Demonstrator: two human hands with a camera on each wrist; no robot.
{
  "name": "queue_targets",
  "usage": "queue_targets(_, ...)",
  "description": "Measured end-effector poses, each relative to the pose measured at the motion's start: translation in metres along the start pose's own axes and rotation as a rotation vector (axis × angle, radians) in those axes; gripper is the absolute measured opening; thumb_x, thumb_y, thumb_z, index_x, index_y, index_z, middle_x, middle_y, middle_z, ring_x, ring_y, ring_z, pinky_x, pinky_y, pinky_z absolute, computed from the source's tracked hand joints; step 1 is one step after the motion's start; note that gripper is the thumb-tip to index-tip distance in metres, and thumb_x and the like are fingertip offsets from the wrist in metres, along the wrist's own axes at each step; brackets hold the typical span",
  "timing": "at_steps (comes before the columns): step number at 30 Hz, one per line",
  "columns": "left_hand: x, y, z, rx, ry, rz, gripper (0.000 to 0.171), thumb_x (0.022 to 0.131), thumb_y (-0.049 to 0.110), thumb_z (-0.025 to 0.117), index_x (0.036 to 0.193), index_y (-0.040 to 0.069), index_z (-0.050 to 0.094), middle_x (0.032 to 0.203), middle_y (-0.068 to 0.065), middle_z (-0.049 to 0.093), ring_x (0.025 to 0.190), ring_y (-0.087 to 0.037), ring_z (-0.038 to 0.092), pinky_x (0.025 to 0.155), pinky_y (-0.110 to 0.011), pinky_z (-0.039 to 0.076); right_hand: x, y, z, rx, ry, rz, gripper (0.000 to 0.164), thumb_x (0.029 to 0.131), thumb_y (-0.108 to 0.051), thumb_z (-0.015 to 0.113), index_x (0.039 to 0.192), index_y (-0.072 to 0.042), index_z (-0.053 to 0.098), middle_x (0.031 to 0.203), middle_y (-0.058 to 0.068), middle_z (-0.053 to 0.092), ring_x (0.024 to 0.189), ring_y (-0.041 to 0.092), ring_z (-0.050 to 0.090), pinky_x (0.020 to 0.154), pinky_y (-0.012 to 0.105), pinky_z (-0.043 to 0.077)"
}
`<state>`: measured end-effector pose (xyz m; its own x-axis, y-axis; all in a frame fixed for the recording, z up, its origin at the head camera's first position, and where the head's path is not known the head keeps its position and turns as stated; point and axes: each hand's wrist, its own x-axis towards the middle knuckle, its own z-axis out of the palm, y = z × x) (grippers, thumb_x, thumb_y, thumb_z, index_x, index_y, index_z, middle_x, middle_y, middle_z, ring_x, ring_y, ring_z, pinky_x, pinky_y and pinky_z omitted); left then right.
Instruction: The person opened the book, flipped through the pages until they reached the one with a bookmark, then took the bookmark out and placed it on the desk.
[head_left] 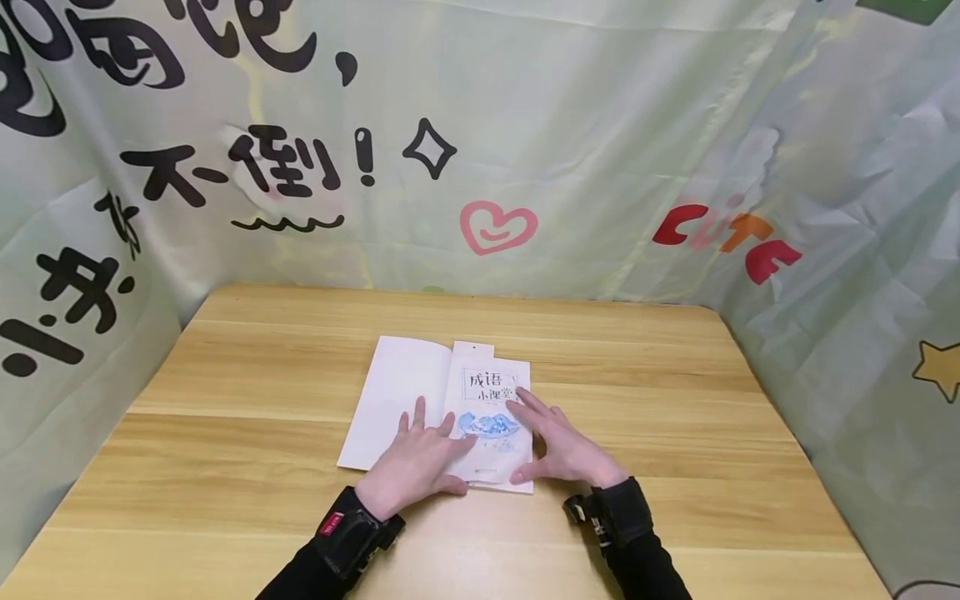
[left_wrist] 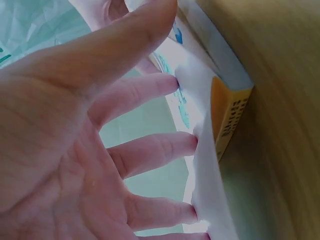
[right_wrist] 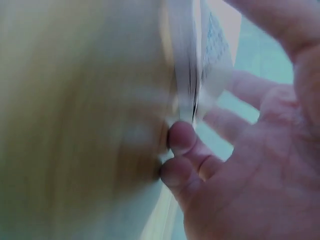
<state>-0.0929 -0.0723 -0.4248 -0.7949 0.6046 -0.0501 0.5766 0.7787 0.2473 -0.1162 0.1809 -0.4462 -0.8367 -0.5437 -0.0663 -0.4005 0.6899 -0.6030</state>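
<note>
An open book (head_left: 401, 379) lies on the wooden table, with a blank page on its left side and a title page (head_left: 491, 462) bearing dark characters and a blue drawing on its right. My left hand (head_left: 411, 469) rests across the middle of the book, fingers spread and fingertips pressing the paper. In the left wrist view, the book's yellow spine (left_wrist: 234, 116) shows beneath a raised white page (left_wrist: 205, 145). My right hand (head_left: 567, 448) is at the title page's right edge, fingers loosely bent. In the right wrist view, two fingertips (right_wrist: 181, 137) sit beside the page edges (right_wrist: 184, 65).
A pale tab (head_left: 474, 347) sticks out past the book's top edge. The wooden table (head_left: 660, 392) extends around the book on all sides. Printed cloth (head_left: 600, 150) hangs behind the table and along both its sides. Each wrist wears a black camera strap (head_left: 622, 510).
</note>
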Motion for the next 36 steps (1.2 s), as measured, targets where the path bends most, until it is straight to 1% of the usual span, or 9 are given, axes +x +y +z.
queue_targets(6,0.002,-0.003,-0.003,-0.026,0.008,0.008,0.063,0.076,0.045,0.073,0.13,0.015,0.062,0.133,-0.024,0.054,0.12,-0.067,0.025,0.094,-0.075,0.029,0.001,-0.002,0.001,0.036,0.045,0.069,0.115,0.067,-0.042,0.082,0.153,-0.001,0.017,0.159,0.021,0.005,0.141,0.038,0.01,0.109,0.063,0.019)
queue_targets(13,0.002,-0.002,-0.008,-0.065,0.033,0.007,0.062,0.074,0.035,0.076,0.13,0.012,0.062,0.121,-0.013,0.066,0.122,-0.06,0.032,0.093,-0.076,0.029,0.003,0.002,-0.001,0.13,0.067,0.055,0.125,0.068,-0.047,0.08,0.152,0.003,0.003,0.158,0.023,0.003,0.142,0.033,0.007,0.112,0.057,0.016)
queue_targets(16,0.001,0.0,-0.008,-0.06,0.062,0.018,0.062,0.074,0.029,0.075,0.131,0.009,0.059,0.116,-0.012,0.069,0.122,-0.058,0.036,0.09,-0.077,0.031,0.004,0.006,-0.003,0.193,0.073,0.041,0.125,0.07,-0.048,0.078,0.152,0.003,-0.001,0.158,0.021,0.005,0.142,0.031,0.01,0.113,0.056,0.018)
queue_targets(19,0.001,0.002,-0.008,-0.047,0.109,0.02,0.06,0.075,0.021,0.071,0.131,0.006,0.057,0.115,-0.02,0.067,0.12,-0.055,0.041,0.087,-0.077,0.034,0.004,0.01,-0.004,0.232,0.067,0.022,0.125,0.071,-0.046,0.079,0.153,0.001,-0.004,0.159,0.02,0.005,0.14,0.03,0.015,0.111,0.056,0.022)
queue_targets(23,0.003,0.003,-0.007,-0.102,0.204,-0.025,0.055,0.08,0.013,0.066,0.132,0.001,0.055,0.108,-0.026,0.068,0.117,-0.049,0.048,0.086,-0.075,0.037,0.003,0.01,-0.005,0.212,0.04,0.013,0.13,0.067,-0.041,0.083,0.152,0.003,-0.004,0.159,0.02,0.002,0.141,0.029,0.013,0.112,0.055,0.021)
queue_targets(25,0.004,0.003,-0.008,-0.151,0.253,-0.055,0.053,0.083,0.012,0.065,0.134,0.001,0.054,0.092,-0.019,0.071,0.107,-0.041,0.058,0.085,-0.069,0.043,0.003,0.008,-0.005,0.166,0.019,0.026,0.131,0.064,-0.041,0.085,0.152,0.002,-0.002,0.159,0.021,0.0,0.142,0.03,0.008,0.113,0.056,0.016)
queue_targets(28,0.004,0.002,-0.013,-0.243,0.331,-0.083,0.053,0.085,0.009,0.066,0.135,0.001,0.052,0.079,-0.012,0.069,0.081,-0.024,0.065,0.07,-0.046,0.056,0.002,0.003,-0.004,0.094,-0.012,0.066,0.13,0.061,-0.041,0.086,0.154,-0.002,0.004,0.158,0.021,-0.005,0.142,0.037,0.005,0.112,0.06,0.014)
queue_targets(32,-0.001,-0.004,-0.025,-0.341,0.382,-0.12,0.063,0.084,0.006,0.068,0.141,0.0,0.043,0.071,-0.008,0.065,0.053,-0.008,0.053,0.042,-0.023,0.045,0.001,-0.004,-0.003,0.063,-0.025,0.122,0.125,0.06,-0.037,0.086,0.155,-0.008,0.011,0.157,0.022,-0.01,0.139,0.046,0.006,0.11,0.064,0.015)
queue_targets(36,-0.006,-0.012,-0.036,-0.333,0.425,-0.175,0.082,0.081,0.006,0.071,0.15,0.003,0.025,0.05,0.005,0.046,0.042,-0.005,0.04,0.037,-0.023,0.037,0.0,-0.005,-0.002,0.074,-0.027,0.122,0.121,0.06,-0.033,0.086,0.155,-0.009,0.015,0.158,0.018,-0.01,0.141,0.042,0.004,0.112,0.062,0.012)
